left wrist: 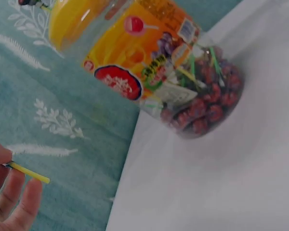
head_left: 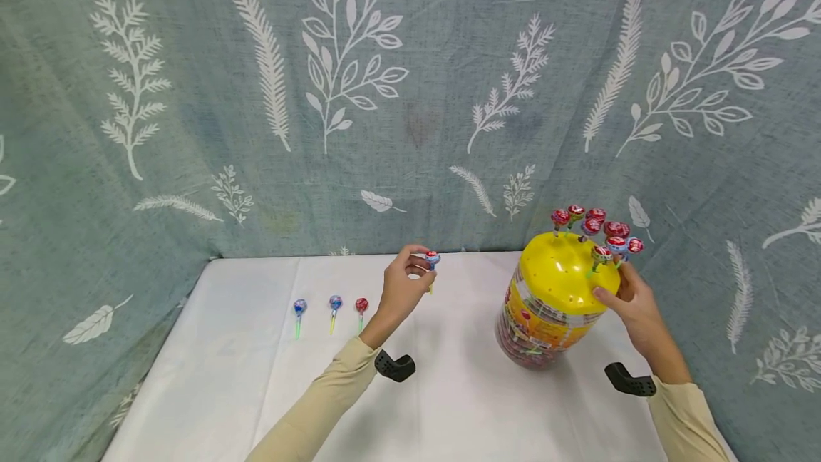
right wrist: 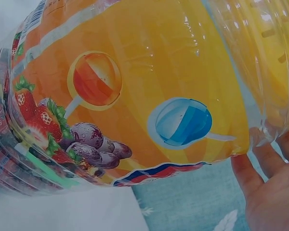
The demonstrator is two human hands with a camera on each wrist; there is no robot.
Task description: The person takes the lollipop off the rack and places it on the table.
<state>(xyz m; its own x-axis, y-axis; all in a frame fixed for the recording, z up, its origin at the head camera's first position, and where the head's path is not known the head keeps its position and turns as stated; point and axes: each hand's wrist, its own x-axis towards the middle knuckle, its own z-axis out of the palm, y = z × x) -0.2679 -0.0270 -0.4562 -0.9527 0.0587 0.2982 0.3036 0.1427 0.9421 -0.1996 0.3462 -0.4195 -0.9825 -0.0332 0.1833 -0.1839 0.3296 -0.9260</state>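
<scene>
My left hand (head_left: pixel 404 284) pinches a lollipop (head_left: pixel 432 258) with a blue and red wrapper, above the table. Its yellow stick (left wrist: pixel 31 173) pokes out past the fingers in the left wrist view. To the right stands a big clear candy jar (head_left: pixel 535 319) with a yellow lid (head_left: pixel 554 266) dotted with small holes. Several wrapped lollipops (head_left: pixel 591 225) stand upright in the lid. My right hand (head_left: pixel 638 309) grips the jar's upper right edge, thumb on the lid. In the right wrist view its fingertips (right wrist: pixel 244 168) touch the jar beneath the lid.
Three lollipops lie in a row left of my left hand: a blue one (head_left: pixel 299 307), a blue and pink one (head_left: pixel 336 303) and a red one (head_left: pixel 362 304). A white cloth (head_left: pixel 237 348) covers the table. Behind it hangs a leaf-patterned green curtain (head_left: pixel 423 184).
</scene>
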